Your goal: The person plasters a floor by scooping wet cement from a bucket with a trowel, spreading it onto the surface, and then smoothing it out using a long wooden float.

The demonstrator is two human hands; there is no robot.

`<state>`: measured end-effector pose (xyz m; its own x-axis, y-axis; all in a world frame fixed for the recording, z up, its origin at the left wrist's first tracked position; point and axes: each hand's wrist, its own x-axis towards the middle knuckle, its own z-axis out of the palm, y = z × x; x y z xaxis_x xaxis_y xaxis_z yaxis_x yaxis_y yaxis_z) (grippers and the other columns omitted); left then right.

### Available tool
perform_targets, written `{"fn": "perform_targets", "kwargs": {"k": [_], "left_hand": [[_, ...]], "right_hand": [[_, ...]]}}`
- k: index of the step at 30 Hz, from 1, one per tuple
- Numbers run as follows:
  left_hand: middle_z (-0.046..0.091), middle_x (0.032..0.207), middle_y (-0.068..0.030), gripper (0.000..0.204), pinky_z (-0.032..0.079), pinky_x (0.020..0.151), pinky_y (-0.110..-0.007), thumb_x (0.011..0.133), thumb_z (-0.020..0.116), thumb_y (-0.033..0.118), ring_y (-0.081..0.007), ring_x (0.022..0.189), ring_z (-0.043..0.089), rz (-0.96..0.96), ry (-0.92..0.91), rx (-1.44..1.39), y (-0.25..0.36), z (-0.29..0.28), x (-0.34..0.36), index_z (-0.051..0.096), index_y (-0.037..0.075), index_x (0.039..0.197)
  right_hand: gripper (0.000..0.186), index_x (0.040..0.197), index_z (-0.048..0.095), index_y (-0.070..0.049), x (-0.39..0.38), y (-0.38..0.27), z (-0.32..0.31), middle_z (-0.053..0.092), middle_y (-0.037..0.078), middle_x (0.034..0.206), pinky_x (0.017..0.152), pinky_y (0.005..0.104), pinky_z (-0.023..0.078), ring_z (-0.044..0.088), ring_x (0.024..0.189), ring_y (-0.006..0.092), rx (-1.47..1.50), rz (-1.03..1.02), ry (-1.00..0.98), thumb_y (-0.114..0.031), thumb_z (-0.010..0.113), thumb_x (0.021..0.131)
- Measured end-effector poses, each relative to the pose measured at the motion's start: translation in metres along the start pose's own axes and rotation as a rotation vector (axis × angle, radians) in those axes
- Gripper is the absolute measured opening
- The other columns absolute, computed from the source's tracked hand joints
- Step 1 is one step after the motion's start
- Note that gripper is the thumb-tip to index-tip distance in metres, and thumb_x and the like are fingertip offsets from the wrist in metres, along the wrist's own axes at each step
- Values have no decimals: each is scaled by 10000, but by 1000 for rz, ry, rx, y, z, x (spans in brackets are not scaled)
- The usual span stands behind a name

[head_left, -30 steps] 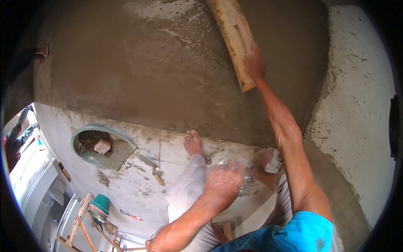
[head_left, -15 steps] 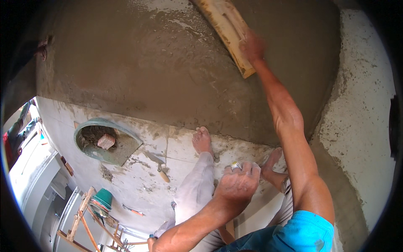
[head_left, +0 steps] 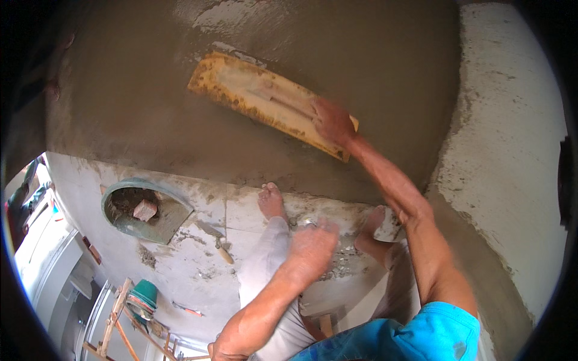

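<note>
My right hand [head_left: 332, 123] is closed round the handle of a long yellow float [head_left: 256, 101], which is caked with mortar along its edges. The float lies flat against the wet grey-brown mortar surface [head_left: 150, 84], slanting from upper left to lower right. Lower down, my left hand [head_left: 313, 249] is curled into a fist in front of my legs, apart from the mortar, with a ring on one finger. Nothing shows in it. On the pale tiles left of my feet lies a trowel [head_left: 223, 251] with a wooden handle.
A green scoop-shaped mortar basin [head_left: 135, 233] holds mortar and a brick piece [head_left: 145, 210]. Green buckets [head_left: 144, 293] stand by a wooden trestle [head_left: 111, 322] at lower left. A mortar-splashed pale surface [head_left: 506, 120] borders the right. Parts of another person [head_left: 24, 192] appear at far left.
My right hand has swept the float left and down across the mortar, turning it from steep to a flatter slant. My left fist has shifted slightly left and up.
</note>
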<state>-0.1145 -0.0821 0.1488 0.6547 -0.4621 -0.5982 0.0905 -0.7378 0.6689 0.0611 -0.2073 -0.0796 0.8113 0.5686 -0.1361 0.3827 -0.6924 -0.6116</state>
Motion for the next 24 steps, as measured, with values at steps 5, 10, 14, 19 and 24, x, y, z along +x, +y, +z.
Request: {"fn": "perform_targets", "kwargs": {"k": [5,10,14,19,24], "left_hand": [[594,950,-204,243,487,732,-473,849,618,132,-409,869,607,-122,83,-164,-13,5,-2,558,2,1046],[610,1010,-228,323,479,789,-445,855,608,80,-423,912,595,-121,667,-348,-19,11,-40,562,1,1165],[628,1036,-233,303,491,817,-423,866,598,95,-391,957,615,-231,708,-449,-26,1,-91,577,-5,1152],[671,984,-189,294,501,780,-363,877,582,122,-258,881,655,-420,718,-526,-84,5,-171,591,-28,1129],[647,854,-116,295,488,674,-307,859,585,130,-170,747,614,-611,566,-676,-139,7,-234,604,-31,1104]], "right_hand": [[454,1174,523,-41,-60,-33,-52,583,195,1075,861,473,456,559,1010,402,64,203,-37,-129,616,738],[486,1142,542,-48,-92,-59,-110,614,202,1000,805,475,482,589,941,408,70,411,57,-130,643,675],[471,1115,578,-25,-115,-68,-174,647,176,919,769,377,505,636,832,290,187,584,113,-105,637,654],[421,1087,580,31,-148,-92,-218,615,85,943,762,289,482,585,822,169,416,714,146,-75,607,681],[402,1119,560,36,-171,-112,-241,609,90,971,781,276,483,590,848,168,503,907,208,-22,578,722]]}}
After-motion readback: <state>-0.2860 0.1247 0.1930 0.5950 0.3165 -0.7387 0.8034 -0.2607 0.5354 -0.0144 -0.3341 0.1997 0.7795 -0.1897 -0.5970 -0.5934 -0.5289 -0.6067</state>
